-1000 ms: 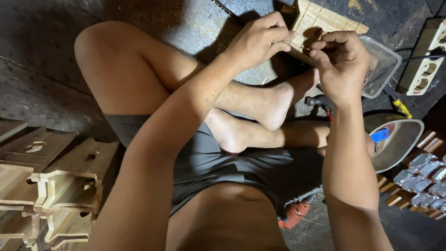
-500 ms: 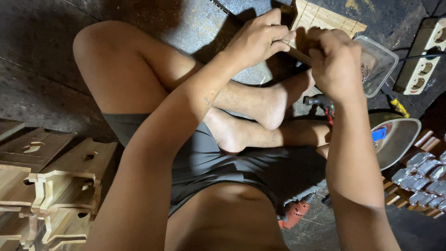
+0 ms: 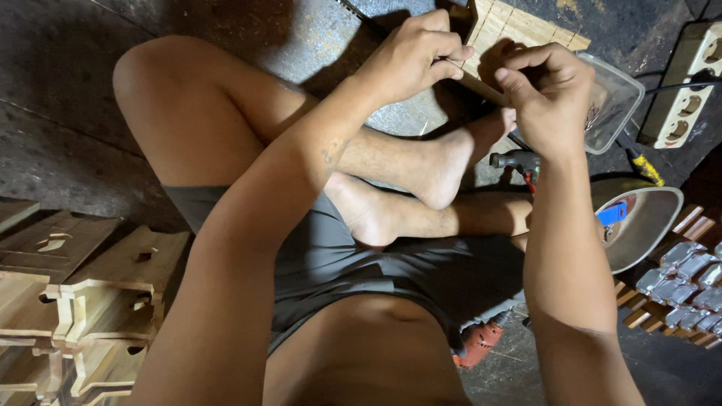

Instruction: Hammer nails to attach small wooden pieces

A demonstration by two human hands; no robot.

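L hand clamps slatted wood panel top centre | R hand pinches sth tiny (can't tell what) at panel edge | tip: brace panel firm, keep pinch low, near clear tub.

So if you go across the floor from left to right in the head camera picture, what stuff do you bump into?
Stack of cut wooden pieces → left hand → right hand → clear plastic tub → white power strip.
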